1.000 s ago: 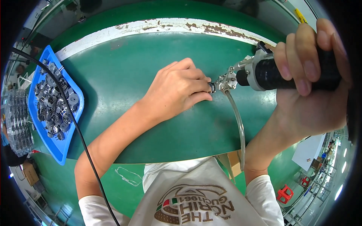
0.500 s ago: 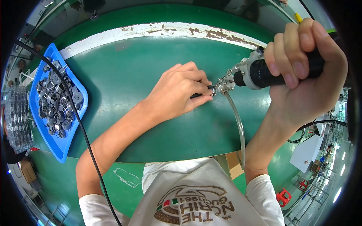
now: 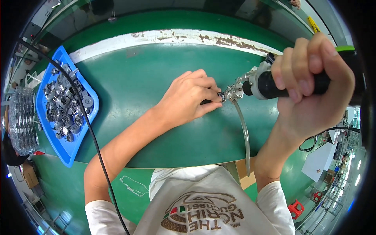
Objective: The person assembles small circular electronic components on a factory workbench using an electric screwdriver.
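My left hand (image 3: 192, 96) rests low over the green tabletop, fingers pinched on a small dark round part (image 3: 221, 96), mostly hidden by the fingers. Wrapped around the black body of a power screwdriver (image 3: 266, 84) is my right hand (image 3: 313, 82), raised at the right. The driver lies nearly level, its silver metal nose (image 3: 235, 91) pointing left and meeting the part's edge at the fingertips. A clear hose (image 3: 244, 133) hangs from that nose toward the front edge of the table.
At the left stands a blue tray (image 3: 66, 150) heaped with grey and metal motor-like parts (image 3: 64, 105). A black cable (image 3: 84, 117) crosses in front of it. Stacked clear plastic trays (image 3: 23, 121) sit farther left. A chipped white strip (image 3: 156, 37) borders the table's far side.
The whole view has shifted slightly, so the tray and table sit a little farther right and lower. Both hands keep their grip, with the driver's nose still against the part.
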Available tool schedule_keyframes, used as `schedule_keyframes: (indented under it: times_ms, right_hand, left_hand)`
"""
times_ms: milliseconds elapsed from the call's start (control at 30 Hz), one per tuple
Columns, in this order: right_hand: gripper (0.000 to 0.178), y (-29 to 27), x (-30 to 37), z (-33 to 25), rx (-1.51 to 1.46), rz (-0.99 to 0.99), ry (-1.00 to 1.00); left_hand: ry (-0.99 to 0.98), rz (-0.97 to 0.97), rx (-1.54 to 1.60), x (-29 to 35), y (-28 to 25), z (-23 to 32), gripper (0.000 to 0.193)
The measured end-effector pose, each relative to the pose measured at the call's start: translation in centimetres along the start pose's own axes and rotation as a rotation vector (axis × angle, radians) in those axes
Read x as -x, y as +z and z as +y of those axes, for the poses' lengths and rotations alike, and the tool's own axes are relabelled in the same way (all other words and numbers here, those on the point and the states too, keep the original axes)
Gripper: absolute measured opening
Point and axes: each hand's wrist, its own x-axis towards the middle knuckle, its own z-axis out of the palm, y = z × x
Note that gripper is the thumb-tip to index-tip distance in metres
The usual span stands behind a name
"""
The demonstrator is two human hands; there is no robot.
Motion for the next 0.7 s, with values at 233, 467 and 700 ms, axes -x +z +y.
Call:
schedule_keyframes:
  times_ms: [233, 467, 700]
  right_hand:
    - [0.027, -6.9, -1.6, -5.8, -0.197, -0.165, -0.078]
    - [0.048, -6.3, 0.0, -3.7, -0.102, 0.093, -0.129]
    - [0.039, -7.8, 0.3, -3.9, -0.182, -0.012, -0.168]
  left_hand:
    - [-0.039, -0.031, -0.015, 0.1, -0.8, 0.2, 0.012]
    - [-0.13, 0.093, -0.308, 3.6, -6.7, 2.0, 0.025]
    - [-0.448, 0.458, -0.833, 12.2, -18.0, 2.5, 0.028]
